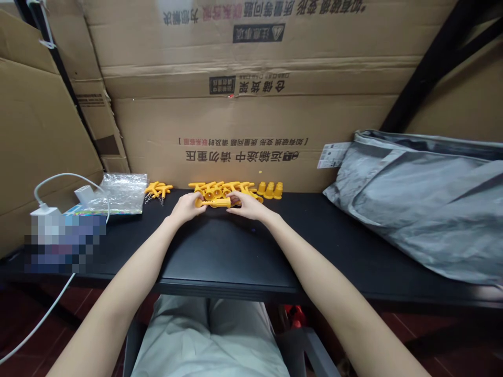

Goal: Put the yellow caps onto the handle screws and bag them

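Note:
Between my two hands lies a yellow plastic corkscrew body (218,202), held level just above the black table. My left hand (187,207) has its fingers closed at the flared left end. The fingers of my right hand (248,206) close around the other end. Right behind the hands is a row of yellow corkscrew parts (214,191), with T-shaped handles and round cups, partly hidden by my fingers. Several yellow cup-shaped pieces (270,190) stand upright to the right. Off to the left, yellow handles with metal spirals (157,189) lie in a small heap.
Cardboard (251,120) walls the back and left of the black table (228,251). A clear plastic packet (123,191) lies at left, near a white charger (46,220) with a cable and a blurred-out item. A large grey bag (416,204) fills the right side.

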Available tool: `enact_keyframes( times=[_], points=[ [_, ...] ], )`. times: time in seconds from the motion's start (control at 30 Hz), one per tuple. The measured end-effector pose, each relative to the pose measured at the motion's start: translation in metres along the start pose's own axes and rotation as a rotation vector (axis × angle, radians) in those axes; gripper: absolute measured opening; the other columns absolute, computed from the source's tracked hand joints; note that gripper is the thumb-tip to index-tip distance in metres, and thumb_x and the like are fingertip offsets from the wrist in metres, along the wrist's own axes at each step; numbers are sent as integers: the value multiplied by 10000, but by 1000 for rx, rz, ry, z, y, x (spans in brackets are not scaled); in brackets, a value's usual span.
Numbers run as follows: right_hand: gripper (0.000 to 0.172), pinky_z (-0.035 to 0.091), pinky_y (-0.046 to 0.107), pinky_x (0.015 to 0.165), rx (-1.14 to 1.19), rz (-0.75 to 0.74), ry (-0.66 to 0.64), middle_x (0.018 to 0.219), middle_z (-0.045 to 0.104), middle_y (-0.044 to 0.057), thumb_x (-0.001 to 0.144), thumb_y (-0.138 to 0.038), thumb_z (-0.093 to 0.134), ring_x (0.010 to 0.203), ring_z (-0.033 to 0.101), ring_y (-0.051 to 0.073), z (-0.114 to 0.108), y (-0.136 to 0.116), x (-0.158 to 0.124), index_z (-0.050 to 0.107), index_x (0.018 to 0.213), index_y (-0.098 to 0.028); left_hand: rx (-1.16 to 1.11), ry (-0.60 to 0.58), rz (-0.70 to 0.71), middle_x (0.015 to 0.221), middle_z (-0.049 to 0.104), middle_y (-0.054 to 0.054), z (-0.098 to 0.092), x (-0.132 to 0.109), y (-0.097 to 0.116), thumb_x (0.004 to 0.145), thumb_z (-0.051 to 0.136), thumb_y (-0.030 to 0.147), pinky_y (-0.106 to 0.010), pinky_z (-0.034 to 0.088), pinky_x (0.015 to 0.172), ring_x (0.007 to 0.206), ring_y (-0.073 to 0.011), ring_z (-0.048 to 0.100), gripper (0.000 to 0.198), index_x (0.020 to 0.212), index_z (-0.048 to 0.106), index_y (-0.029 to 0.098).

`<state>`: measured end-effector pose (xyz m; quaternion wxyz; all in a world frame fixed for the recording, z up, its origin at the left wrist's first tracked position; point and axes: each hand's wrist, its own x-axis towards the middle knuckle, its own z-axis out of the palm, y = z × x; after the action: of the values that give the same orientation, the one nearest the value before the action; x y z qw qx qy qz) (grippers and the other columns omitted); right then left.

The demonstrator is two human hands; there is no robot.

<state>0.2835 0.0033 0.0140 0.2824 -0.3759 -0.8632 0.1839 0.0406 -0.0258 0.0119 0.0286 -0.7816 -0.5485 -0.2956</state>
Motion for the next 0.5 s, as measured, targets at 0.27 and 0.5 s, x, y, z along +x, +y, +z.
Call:
enact_keyframes(
  times=[0.27, 0.5],
  points=[
    [493, 517, 375, 872, 324, 134, 35, 1015, 674, 91, 689, -280, 740, 907, 660, 188, 12, 14, -3, 586, 1138, -149, -21, -13, 3, 822, 685, -11, 3, 0, -6, 732, 634, 318, -239, 439, 710, 741, -152, 611, 207, 904, 636, 205],
    [502, 519, 382, 886, 423, 154, 104, 1029, 664, 92, 680, -351, 746, 912, 669, 196, 14, 1, -5, 581, 1114, -158, -88, -4, 48, 990, 674, -51, 4, -1, -5, 777, 605, 353, -270, 463, 793, 846, -167, 614, 324, 1057, 607, 191]
  ],
)
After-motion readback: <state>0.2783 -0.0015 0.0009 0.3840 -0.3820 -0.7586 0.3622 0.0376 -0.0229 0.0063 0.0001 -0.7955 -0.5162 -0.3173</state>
